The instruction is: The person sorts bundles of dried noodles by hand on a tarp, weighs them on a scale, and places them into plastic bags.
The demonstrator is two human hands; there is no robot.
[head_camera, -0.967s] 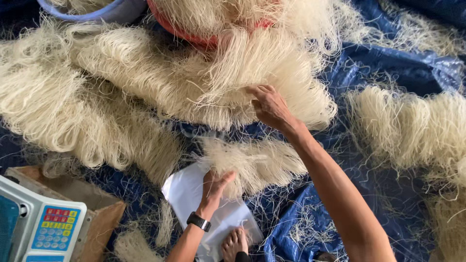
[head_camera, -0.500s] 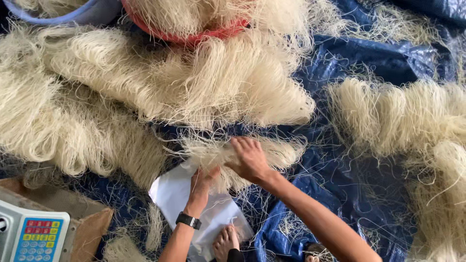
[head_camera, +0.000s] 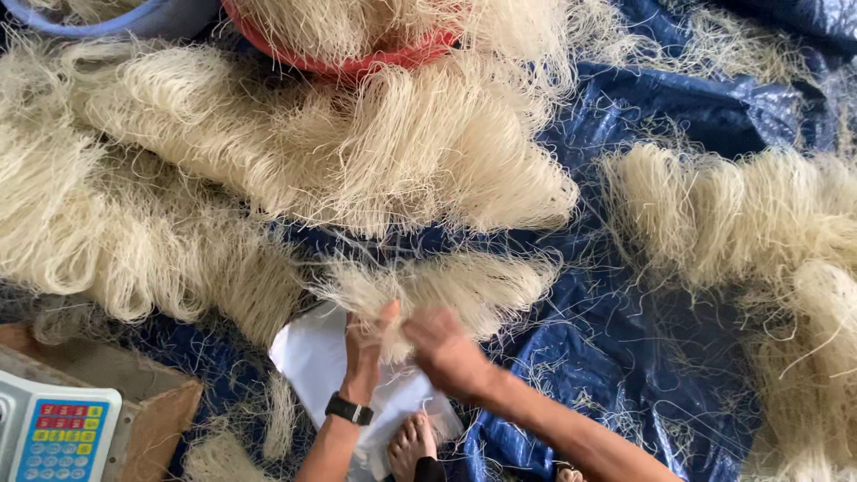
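A small bundle of pale dried noodle strands (head_camera: pixel 446 290) lies across a blue tarpaulin (head_camera: pixel 643 339) just in front of me. My left hand (head_camera: pixel 366 344), with a black watch at the wrist, grips the bundle's lower edge. My right hand (head_camera: pixel 444 350) is closed on the same bundle beside it. Under both hands sits a white plastic bag (head_camera: pixel 317 361). My bare foot (head_camera: pixel 412 444) rests on the bag's near end.
Large heaps of the same noodles (head_camera: pixel 268 152) cover the tarpaulin to the left and top, more (head_camera: pixel 759 232) at the right. A red basket rim (head_camera: pixel 357 58) and a blue tub (head_camera: pixel 134 18) stand at the top. A weighing scale (head_camera: pixel 54 433) sits on a cardboard box (head_camera: pixel 152 411) at bottom left.
My right hand came back from the big heap at the top and now meets my left hand on the small bundle over the white bag. The view shifted slightly.
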